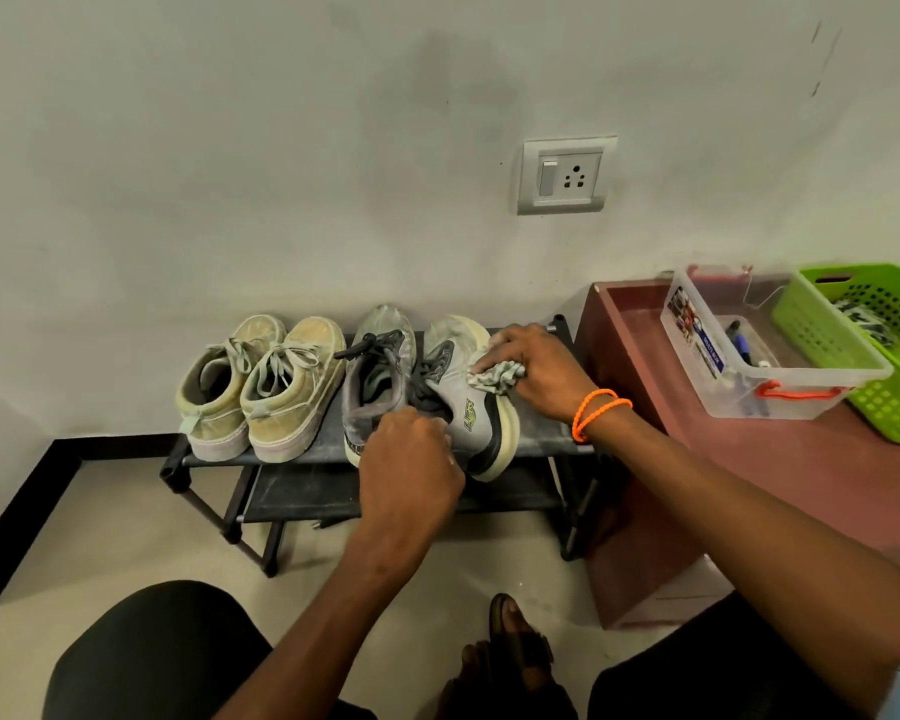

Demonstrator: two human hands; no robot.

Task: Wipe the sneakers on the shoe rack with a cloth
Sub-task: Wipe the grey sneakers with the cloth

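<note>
From the head camera, four shoes sit on the top shelf of a black shoe rack (536,443) against the wall. The right grey sneaker (471,407) is tipped onto its side near the rack's right end, its pale sole facing right and its heel jutting past the front edge. The left hand (409,467) grips it at the heel collar, fingers curled around the rim. The right hand (533,371), an orange band at its wrist, clamps a bunched patterned cloth (497,377) and presses it against the upper side of that sneaker, toward the toe.

The risk, as I judge it, lies in that overhang: a hard wiping push with a slackened heel grip could slide the sneaker off the front edge onto the floor. A wide sweep could also nudge the left grey sneaker (378,379), which touches it on the left (its laces lie loose and could snag the cloth).

The cloth lies under the right hand's fingers, touching the sneaker; the sneaker itself spans between the two hands. The tan pair (261,389) stands at the rack's left end, well apart from both hands. Whether it has been wiped cannot be told.
</note>
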